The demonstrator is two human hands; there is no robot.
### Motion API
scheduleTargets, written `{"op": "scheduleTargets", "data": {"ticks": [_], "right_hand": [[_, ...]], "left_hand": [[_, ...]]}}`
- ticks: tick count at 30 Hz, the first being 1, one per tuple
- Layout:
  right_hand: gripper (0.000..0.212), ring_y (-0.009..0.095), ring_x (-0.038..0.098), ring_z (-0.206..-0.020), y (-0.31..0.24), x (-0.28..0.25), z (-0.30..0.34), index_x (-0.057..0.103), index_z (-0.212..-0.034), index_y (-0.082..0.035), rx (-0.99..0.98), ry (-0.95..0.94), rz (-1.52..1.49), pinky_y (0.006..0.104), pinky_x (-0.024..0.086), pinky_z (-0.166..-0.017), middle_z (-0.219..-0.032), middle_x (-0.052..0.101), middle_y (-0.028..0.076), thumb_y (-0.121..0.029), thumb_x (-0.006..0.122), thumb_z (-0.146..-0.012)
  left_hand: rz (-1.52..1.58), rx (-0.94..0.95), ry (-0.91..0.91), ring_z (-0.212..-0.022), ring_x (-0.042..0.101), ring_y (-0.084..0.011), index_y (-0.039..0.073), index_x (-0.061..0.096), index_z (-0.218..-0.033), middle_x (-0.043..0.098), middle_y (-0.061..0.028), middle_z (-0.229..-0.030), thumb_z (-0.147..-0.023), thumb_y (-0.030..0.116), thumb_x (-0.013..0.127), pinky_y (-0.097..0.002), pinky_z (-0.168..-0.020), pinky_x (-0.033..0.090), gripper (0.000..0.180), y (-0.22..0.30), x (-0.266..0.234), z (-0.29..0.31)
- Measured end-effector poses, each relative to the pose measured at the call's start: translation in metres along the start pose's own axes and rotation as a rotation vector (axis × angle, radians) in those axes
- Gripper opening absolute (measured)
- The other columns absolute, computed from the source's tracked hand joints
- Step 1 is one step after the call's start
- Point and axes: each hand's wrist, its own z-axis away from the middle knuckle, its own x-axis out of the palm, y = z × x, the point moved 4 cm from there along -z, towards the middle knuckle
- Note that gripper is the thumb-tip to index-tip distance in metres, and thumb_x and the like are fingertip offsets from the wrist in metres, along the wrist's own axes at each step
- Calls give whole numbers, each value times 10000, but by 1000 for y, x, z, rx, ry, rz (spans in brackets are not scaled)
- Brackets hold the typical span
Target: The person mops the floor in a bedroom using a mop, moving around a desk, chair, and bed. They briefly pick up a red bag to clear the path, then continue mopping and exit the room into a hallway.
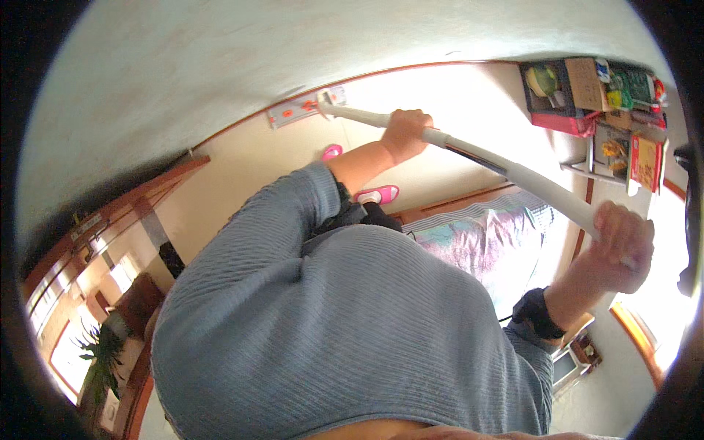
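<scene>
A flat mop slants across the view on a long white pole. Its flat grey head, dotted with orange parts, lies on the floor along the foot of the wall. My left hand is wrapped round the pole's lower part, arm stretched forward. Near the upper end, my right hand grips the pole in a closed fist. Both sleeves are grey-blue, and a dark band sits on my right wrist. Pink slippers show on my feet below.
A pale wall borders the floor ahead. Beside me at right is a bed with a colourful cover. Crates and boxes stand at the far right, near a white stool. Wooden furniture and a plant are at left.
</scene>
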Motion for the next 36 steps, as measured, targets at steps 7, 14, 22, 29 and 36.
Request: {"op": "scheduleTargets", "data": {"ticks": [7, 14, 22, 29, 36], "right_hand": [[257, 134, 353, -448, -83, -51, 74, 431, -685, -165, -135, 49, 481, 357, 378, -582, -535, 378, -12, -254, 431, -927], [326, 148, 353, -446, -106, -100, 158, 430, -682, -122, -113, 429, 467, 391, 396, -585, -528, 376, 42, -261, 421, -976], [340, 83, 324, -379, -167, -86, 246, 381, -674, -163, -174, 852, 479, 308, 426, -552, -481, 386, -5, -259, 394, -1000], [376, 104, 429, -428, -181, -4, 281, 429, -687, -167, -83, 825, 553, 363, 489, -610, -501, 429, -8, -316, 433, -1032], [362, 121, 478, -525, -175, 82, 289, 453, -700, -185, -183, 943, 678, 366, 485, -664, -581, 479, -24, -335, 486, -1027]], "left_hand": [[245, 100, -191, -834, 676, -302, 116, 678, -787, 685, -82, -823, -915, 387, 697, -460, -841, 510, 301, 129, 121, -83], [346, 257, -401, -931, 663, -305, 132, 669, -818, 677, -84, -897, -837, 295, 733, -458, -869, 506, 176, 203, 215, -64], [389, 469, -705, -868, 677, -344, 134, 643, -788, 679, -114, -827, -835, 236, 665, -489, -766, 526, 114, 265, 193, 47], [424, 713, -1052, -879, 706, -347, 116, 682, -832, 711, -128, -891, -839, 275, 654, -483, -798, 543, 162, 266, 146, 82], [550, 884, -1003, -834, 690, -345, 135, 654, -793, 681, -106, -837, -774, 175, 726, -473, -760, 542, 84, 274, 135, 74]]}}
